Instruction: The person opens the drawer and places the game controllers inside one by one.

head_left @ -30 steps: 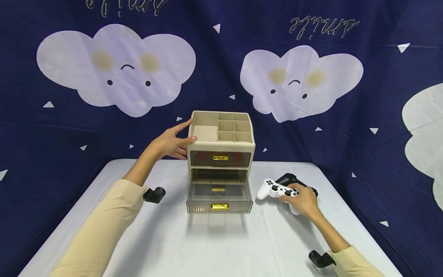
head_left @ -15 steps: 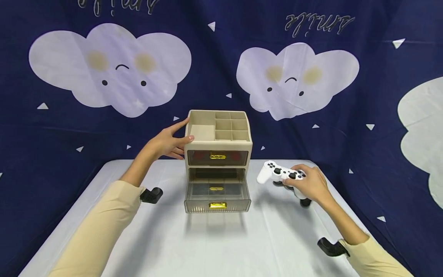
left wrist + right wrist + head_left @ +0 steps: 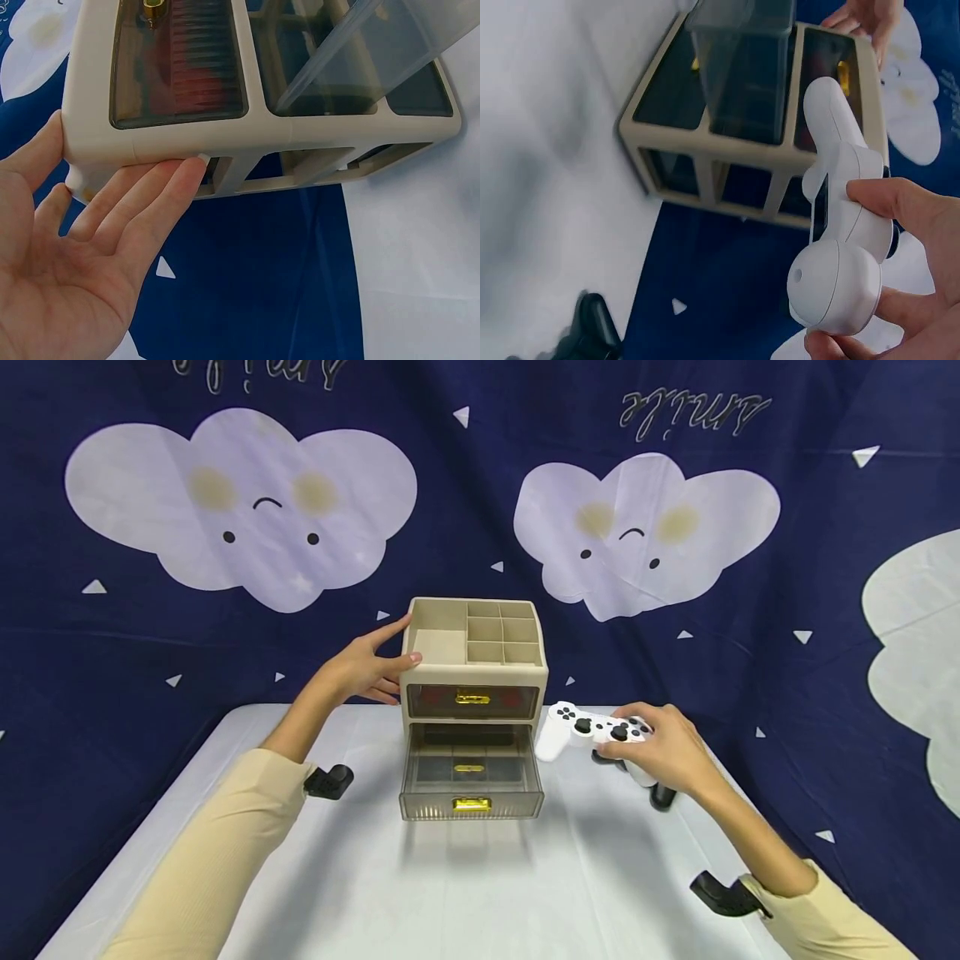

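Observation:
A cream storage box (image 3: pixel 475 675) with an open top tray stands at the table's back middle; its clear middle drawer (image 3: pixel 472 807) is pulled out. My left hand (image 3: pixel 362 670) rests against the box's left side, fingers spread, thumb on the top edge. To the right, my right hand (image 3: pixel 670 752) grips the white game controller (image 3: pixel 583 727) by its right part, held up off the table. In the right wrist view the white controller (image 3: pixel 844 225) is pinched between thumb and fingers, with the box behind it.
A black controller (image 3: pixel 663 797) lies on the white table (image 3: pixel 480 893) under the right hand, mostly hidden. A dark blue cloth (image 3: pixel 465 527) with cloud prints hangs behind the table. Something red shows behind the upper drawer's front (image 3: pixel 187 67).
My right hand has lifted the white controller off the table, then moved it a little left toward the box. The left hand has stayed on the box.

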Tool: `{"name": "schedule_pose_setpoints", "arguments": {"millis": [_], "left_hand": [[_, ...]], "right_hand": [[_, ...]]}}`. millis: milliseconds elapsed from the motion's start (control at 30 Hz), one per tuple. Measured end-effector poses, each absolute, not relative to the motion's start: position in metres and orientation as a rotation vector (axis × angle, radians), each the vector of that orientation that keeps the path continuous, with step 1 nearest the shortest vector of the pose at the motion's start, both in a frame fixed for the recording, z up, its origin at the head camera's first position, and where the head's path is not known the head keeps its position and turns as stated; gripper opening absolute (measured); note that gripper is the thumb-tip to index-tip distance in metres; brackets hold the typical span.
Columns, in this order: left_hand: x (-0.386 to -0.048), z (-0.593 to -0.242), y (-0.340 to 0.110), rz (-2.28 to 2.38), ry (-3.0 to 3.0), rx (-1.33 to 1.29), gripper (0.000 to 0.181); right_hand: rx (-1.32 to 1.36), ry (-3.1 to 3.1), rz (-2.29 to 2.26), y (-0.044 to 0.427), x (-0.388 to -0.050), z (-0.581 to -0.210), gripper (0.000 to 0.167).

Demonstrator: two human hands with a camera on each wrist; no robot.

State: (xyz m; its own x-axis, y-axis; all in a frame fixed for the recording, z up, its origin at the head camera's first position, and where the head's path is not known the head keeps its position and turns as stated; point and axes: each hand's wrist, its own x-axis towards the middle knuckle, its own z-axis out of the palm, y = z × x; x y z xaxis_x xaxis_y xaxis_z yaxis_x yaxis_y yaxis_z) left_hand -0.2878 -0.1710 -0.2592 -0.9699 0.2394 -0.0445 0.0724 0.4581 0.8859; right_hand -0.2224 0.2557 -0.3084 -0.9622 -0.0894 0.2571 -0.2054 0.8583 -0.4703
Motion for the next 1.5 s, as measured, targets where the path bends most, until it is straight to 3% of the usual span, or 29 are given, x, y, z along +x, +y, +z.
{"name": "schedule_pose_setpoints", "arguments": {"millis": [933, 1500], "left_hand": [[-0.290, -0.259, -0.171, 1.534, 2.526, 0.276, 0.080], [-0.291, -0.260, -0.173, 1.536, 2.525, 0.273, 0.080]], "right_hand": [[0.463, -2.768, 0.921, 0.159, -0.226, -0.310, 0.050], [0.565, -2.696, 0.935, 0.117, -0.235, -0.330, 0.048]]}}
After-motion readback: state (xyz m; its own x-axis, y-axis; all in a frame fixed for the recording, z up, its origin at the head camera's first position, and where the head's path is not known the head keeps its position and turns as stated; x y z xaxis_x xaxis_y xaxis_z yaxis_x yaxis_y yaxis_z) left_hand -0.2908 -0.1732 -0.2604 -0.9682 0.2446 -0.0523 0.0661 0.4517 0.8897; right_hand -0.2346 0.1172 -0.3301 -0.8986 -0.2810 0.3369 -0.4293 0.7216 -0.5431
